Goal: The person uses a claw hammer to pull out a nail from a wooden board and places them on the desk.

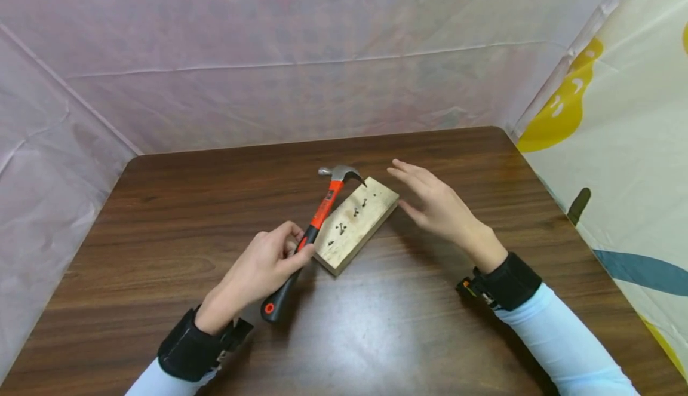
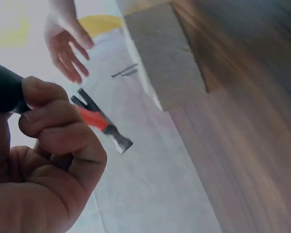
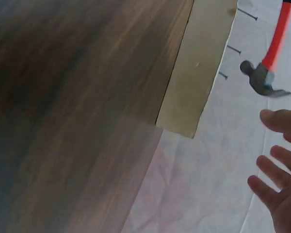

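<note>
A claw hammer with a red and black handle is raised beside a wooden block. My left hand grips its handle between thumb and curled fingers; the metal head points away from me, claw toward the block's far end. Several nails stick up from the block's top face, seen from the side in the right wrist view. To the right of the block my right hand hovers with fingers spread and nothing held, fingertips near the block's far right corner. The left wrist view shows the curled fingers close up on the dark grip.
The block lies at an angle near the middle of a brown wooden table. Pale sheeting hangs behind the table's far edge, and a patterned sheet hangs along the right side.
</note>
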`<state>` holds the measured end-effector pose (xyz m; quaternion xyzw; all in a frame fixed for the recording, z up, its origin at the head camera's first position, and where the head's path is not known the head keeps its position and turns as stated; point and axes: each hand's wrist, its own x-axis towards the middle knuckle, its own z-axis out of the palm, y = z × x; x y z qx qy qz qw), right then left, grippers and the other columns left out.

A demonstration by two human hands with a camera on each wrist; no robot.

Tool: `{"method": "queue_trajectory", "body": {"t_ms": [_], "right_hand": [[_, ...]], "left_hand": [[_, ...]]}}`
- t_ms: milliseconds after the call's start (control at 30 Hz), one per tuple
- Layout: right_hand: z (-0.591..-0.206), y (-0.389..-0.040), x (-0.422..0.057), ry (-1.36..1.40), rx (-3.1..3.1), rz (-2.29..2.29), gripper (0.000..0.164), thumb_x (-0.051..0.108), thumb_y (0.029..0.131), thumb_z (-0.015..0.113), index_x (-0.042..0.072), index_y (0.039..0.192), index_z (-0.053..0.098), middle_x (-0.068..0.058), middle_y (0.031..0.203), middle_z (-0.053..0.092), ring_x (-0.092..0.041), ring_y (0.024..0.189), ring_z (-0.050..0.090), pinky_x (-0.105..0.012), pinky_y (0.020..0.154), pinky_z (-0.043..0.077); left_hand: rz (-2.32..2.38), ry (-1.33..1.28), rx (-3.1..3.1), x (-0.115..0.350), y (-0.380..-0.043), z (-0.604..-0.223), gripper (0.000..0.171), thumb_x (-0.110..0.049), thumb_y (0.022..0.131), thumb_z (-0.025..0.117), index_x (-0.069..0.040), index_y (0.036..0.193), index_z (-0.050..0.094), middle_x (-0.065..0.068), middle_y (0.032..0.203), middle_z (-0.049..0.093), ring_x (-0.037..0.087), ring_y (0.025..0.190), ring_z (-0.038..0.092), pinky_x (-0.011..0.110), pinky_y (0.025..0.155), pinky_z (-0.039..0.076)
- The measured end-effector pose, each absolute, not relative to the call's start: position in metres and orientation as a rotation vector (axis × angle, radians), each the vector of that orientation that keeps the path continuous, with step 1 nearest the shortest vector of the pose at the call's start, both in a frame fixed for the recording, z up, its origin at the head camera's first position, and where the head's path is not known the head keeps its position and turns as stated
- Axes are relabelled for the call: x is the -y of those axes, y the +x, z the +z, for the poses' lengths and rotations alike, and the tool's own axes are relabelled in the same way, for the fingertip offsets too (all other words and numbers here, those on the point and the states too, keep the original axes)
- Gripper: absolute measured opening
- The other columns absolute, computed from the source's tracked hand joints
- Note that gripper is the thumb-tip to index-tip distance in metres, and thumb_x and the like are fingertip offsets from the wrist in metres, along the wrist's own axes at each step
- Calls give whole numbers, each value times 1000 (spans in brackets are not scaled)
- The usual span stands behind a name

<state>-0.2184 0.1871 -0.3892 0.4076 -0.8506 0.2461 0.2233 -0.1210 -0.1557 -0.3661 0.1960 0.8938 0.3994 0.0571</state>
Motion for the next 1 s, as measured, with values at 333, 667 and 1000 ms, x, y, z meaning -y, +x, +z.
{"method": "queue_trajectory", "body": {"t_ms": [333, 667, 1000], "right_hand": [[-396, -221, -178, 1206, 2322, 659, 79, -4, 80, 84, 0, 150, 48, -19, 153, 47, -35, 138, 47, -49, 108, 47], [-405, -220, -173, 1318, 2301, 697, 70, -4, 77, 88, 0, 140, 58, -18, 147, 54, -32, 131, 54, -46, 101, 53], [-403, -219, -168, 1379, 2242, 737, 50, -4, 84, 82, 0, 131, 66, -12, 129, 68, -27, 119, 65, -39, 99, 55]], "left_hand": [[1264, 677, -2557, 148, -116, -365, 17, -20, 102, 67, -6, 102, 59, -10, 57, 49, 4, 45, 43, 21, 41, 37], [1336, 673, -2412, 142, -113, -370, 21, -24, 101, 69, -5, 101, 59, -10, 60, 59, 5, 49, 47, 21, 43, 39], [1331, 705, -2372, 141, -111, -368, 20, -26, 101, 68, -8, 101, 62, -9, 58, 58, 3, 46, 43, 21, 42, 35]]}}
